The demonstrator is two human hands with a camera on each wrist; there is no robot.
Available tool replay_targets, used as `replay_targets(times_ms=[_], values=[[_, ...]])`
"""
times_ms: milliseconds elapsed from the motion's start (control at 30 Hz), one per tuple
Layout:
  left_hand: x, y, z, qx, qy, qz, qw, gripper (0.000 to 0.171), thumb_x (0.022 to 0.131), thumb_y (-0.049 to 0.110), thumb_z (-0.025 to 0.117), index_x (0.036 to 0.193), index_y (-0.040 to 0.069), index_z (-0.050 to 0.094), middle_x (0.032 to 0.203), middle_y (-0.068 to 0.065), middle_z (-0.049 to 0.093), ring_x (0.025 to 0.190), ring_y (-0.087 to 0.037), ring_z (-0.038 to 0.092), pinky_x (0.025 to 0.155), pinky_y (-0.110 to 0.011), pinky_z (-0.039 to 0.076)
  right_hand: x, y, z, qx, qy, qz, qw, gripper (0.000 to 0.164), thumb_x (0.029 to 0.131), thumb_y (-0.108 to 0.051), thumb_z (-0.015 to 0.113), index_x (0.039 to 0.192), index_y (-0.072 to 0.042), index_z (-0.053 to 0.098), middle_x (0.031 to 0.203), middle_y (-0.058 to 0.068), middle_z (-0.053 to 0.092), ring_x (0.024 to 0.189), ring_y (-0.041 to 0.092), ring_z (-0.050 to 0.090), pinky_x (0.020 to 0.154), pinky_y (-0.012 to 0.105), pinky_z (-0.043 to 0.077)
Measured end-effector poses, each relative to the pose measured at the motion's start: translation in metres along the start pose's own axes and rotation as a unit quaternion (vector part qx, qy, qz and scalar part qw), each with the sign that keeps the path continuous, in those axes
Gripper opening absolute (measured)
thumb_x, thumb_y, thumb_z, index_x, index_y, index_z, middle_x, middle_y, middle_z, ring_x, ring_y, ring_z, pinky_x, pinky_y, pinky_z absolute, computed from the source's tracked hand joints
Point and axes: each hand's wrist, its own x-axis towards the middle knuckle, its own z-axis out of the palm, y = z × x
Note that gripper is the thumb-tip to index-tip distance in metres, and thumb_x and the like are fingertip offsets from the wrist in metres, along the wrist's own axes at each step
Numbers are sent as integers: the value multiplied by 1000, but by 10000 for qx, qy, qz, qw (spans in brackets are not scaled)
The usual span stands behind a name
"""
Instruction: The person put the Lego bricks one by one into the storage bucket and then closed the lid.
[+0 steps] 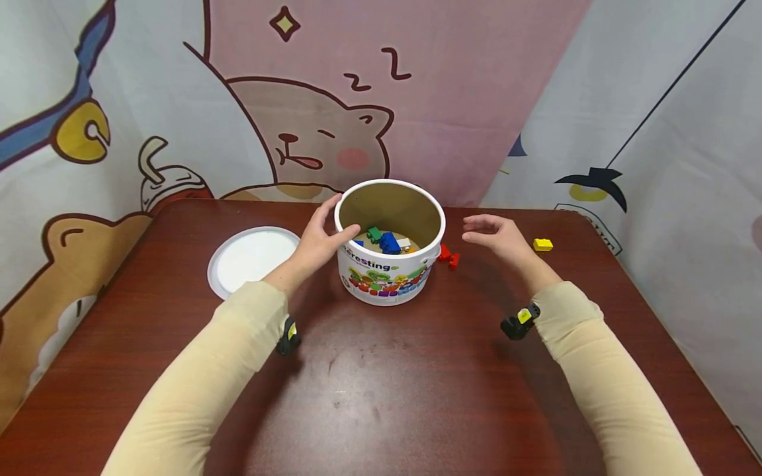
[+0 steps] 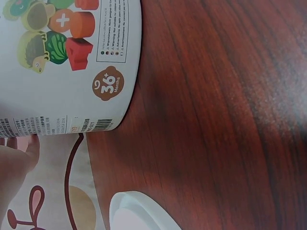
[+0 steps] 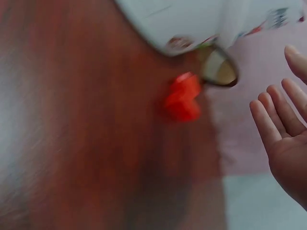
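Note:
A white plastic bucket point(image 1: 383, 281) with printed pictures stands near the table's back edge, its top uncovered. Inside it lie a blue toy block point(image 1: 389, 243), a green one point(image 1: 374, 235) and other small pieces. My left hand point(image 1: 318, 244) grips the bucket's left side, thumb over the rim and fingers along the outer wall. Off to the bucket's right, my right hand point(image 1: 497, 239) is held in the air with fingers extended and nothing in them. Red toy pieces point(image 3: 184, 98) lie on the table between that hand and the bucket.
A round white lid point(image 1: 253, 258) lies on the brown table point(image 1: 381, 390) left of the bucket. Far right is a yellow block point(image 1: 542, 244). In the right wrist view, a dark-rimmed oval thing point(image 3: 219, 67) sits beside the bucket. A printed cloth point(image 1: 464, 99) hangs behind.

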Motion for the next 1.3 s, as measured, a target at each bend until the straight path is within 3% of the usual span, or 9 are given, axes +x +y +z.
replay_targets(times_ms=[100, 233, 333, 467, 667, 833, 933, 1167, 1300], values=[[0, 0, 0, -20, -10, 9, 10000, 72, 87, 24, 66, 147, 15, 27, 149, -9, 30, 134, -24, 34, 112, -40, 31, -1, 21, 5, -197, -132, 77, 9997, 53, 86, -26, 67, 129, 1, 51, 125, 24, 56, 86, -6, 58, 77, 10, 48], [-1, 1, 0, -25, -21, -20, 10000, 72, 87, 24, 66, 147, 15, 27, 150, -9, 29, 134, -25, 33, 112, -40, 31, 1, 41, 12, -460, -252, 96, 9986, 55, 85, -21, 69, 130, 4, 50, 125, 27, 56, 98, 12, 60, 77, 12, 49], [-1, 1, 0, -44, -31, -36, 10000, 72, 87, 25, 66, 147, 16, 27, 150, -9, 29, 135, -25, 33, 113, -41, 29, 3, 48, 19, -696, -344, 130, 9969, 56, 83, -20, 71, 130, 3, 50, 124, 25, 56, 108, 28, 57, 88, 27, 50], [-2, 6, 0, 37, -33, -65, 10000, 72, 87, 24, 65, 147, 15, 26, 151, -9, 28, 136, -25, 30, 114, -42, 26, 6, 52, 27, -826, -367, 94, 9959, 55, 81, -16, 73, 127, 5, 51, 120, 25, 57, 109, 35, 54, 96, 44, 45], [1, 0, 0, 143, 12, -21, 9999, 72, 87, 27, 66, 147, 17, 28, 151, -9, 28, 137, -24, 29, 115, -43, 24, 8, 50, 35, -1052, -222, 53, 9942, 46, 79, -11, 73, 119, 5, 58, 113, 24, 60, 102, 33, 56, 89, 38, 47], [-2, 1, -1, 198, 45, 9, 9998, 74, 85, 34, 67, 146, 19, 29, 150, -9, 29, 137, -24, 28, 114, -45, 25, 8, 49, 36, -1192, -67, 131, 9928, 38, 80, -12, 71, 114, 4, 63, 108, 24, 65, 94, 27, 60, 76, 21, 48], [-3, 2, 0, 183, 33, -1, 9998, 73, 85, 33, 67, 146, 18, 28, 150, -9, 28, 137, -24, 29, 114, -45, 25, 6, 47, 32, -1089, -34, 294, 9936, 37, 82, -15, 70, 115, 2, 64, 112, 22, 64, 95, 24, 57, 73, 17, 46], [-1, 1, 1, 30, 6, -94, 10000, 72, 87, 25, 66, 147, 18, 27, 151, -8, 27, 137, -23, 28, 115, -42, 25, 0, 28, 14, -587, 50, 622, 9963, 43, 87, -25, 66, 123, -2, 60, 128, 20, 56, 120, 31, 45, 100, 42, 42], [0, 1, 1, -4, 11, -102, 9999, 72, 87, 25, 66, 147, 17, 27, 151, -8, 28, 136, -23, 30, 114, -40, 27, -3, 9, 3, -487, 169, 695, 9962, 48, 88, -31, 64, 127, -4, 57, 133, 18, 53, 122, 31, 44, 103, 45, 41]])
